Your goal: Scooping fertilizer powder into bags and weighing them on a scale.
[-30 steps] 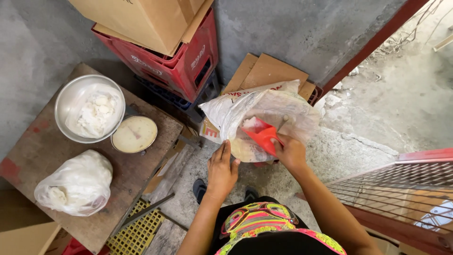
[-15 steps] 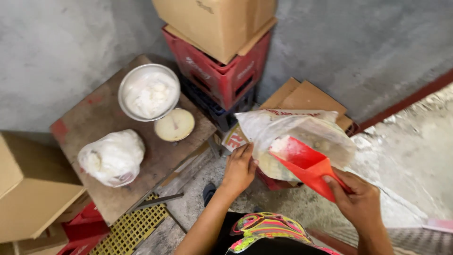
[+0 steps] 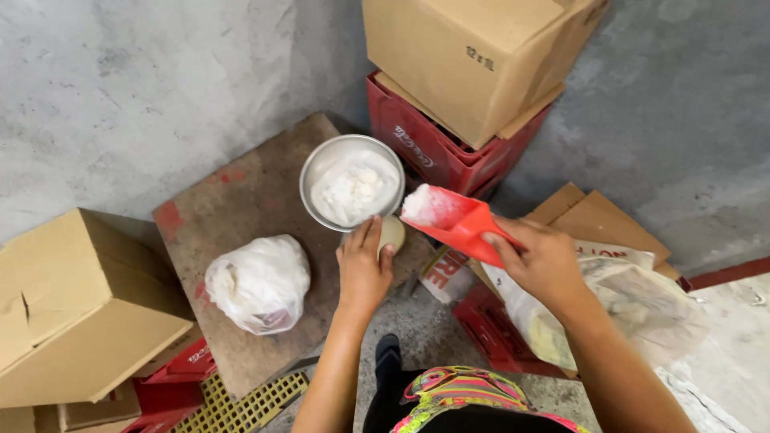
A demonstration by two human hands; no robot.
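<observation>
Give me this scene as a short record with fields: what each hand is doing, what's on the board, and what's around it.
left hand: rests on a pale round dough disc on the brown wooden board
right hand: holds a red plastic scoop loaded with white flour
on board: round metal bowl of white flour; tied white plastic bag
behind: red plastic crate under a cardboard box
right: open clear plastic sack

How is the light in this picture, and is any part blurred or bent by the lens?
Head view: soft, even daylight, with no hard shadows; mild glare on the bowl rim. The scoop and right hand look slightly soft. The wide lens bends the boxes at the edges.
</observation>
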